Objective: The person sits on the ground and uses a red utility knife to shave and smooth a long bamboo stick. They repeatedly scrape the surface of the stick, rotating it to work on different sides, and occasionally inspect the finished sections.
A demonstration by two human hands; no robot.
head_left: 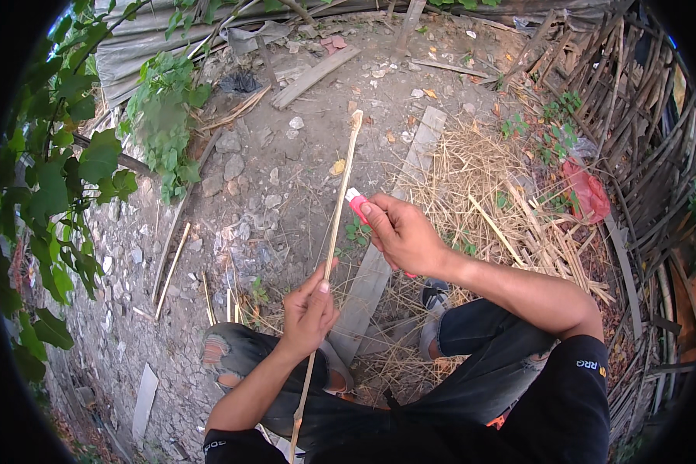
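My left hand (309, 313) is closed around a long, thin bamboo stick (342, 189), thumb lying along it. The stick stands at a slant, its frayed upper end pointing away from me and its lower end running down past my lap. In my right hand (400, 232) is a pink box cutter (358, 205), gripped with the thumb on top. Its pale tip is close to the stick, right of it; whether the two touch I cannot tell. The rest of the cutter is mostly hidden by my fingers.
A grey plank (371, 282) lies between my feet. Pale shavings (472, 185) and cut strips (553, 247) cover the ground at right, near a red plastic bag (586, 191) and a stick fence (642, 147). Leafy vines (50, 193) hang at left over stony soil.
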